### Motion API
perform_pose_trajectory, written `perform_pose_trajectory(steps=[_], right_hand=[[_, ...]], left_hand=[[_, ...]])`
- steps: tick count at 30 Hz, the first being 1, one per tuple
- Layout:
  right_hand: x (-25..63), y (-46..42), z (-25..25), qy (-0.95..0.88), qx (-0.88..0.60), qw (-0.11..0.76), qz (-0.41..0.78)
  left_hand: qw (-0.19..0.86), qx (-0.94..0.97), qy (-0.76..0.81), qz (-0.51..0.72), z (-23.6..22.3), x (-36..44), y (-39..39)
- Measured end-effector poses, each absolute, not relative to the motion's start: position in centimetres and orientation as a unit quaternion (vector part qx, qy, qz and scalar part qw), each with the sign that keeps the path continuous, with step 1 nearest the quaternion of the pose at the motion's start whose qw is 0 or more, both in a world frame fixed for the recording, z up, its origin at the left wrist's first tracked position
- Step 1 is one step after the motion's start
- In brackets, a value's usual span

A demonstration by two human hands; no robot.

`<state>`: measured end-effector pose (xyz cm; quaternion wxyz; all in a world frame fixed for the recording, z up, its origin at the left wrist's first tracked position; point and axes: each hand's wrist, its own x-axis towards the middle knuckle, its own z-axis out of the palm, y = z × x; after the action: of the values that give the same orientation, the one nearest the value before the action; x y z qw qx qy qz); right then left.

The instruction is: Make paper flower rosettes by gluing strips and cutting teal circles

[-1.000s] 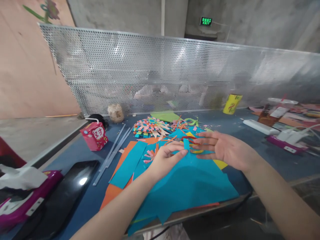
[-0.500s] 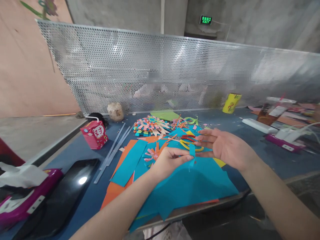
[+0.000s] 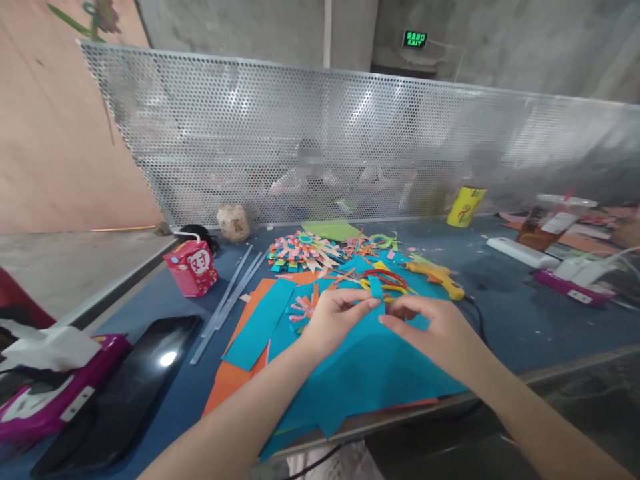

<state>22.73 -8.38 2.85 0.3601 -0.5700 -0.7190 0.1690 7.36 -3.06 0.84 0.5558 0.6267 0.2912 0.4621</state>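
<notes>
Open table leaves room right of the cord, while the scissors and glue gun obstruct low passage just beyond the right hand, the flower lies ahead of the left hand, and the panel closes the back.

Left hand: we pinch a blue strip upright above the blue sheet.
Right hand: we curl it over the blue sheet, fingertips just beside the strip; whether they touch it, we cannot tell.
Scissors: we see red and yellow handles on the blue sheet's far part.
Glue gun: yellow, at the blue sheet's far right.
Flower: many-coloured, beyond the blue sheet, toward its left.
Sticks: clear, left of the blue sheet.
Phone: farther left of the blue sheet.
</notes>
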Motion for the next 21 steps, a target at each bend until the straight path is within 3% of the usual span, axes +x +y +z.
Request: perform_pose_trajectory(steps=[12,21], right_hand=[[22.4,-7.8,1.8,-0.657,-0.578,0.397,0.278],[23.3,-8.2,2.5,-0.590,-0.566,0.516,0.256]], left_hand=[[0.562,0.589,0.315,0.489,0.8,7.7,-3.2],[0.546,0.614,0.329,0.466,-0.3,7.2,-2.2]])
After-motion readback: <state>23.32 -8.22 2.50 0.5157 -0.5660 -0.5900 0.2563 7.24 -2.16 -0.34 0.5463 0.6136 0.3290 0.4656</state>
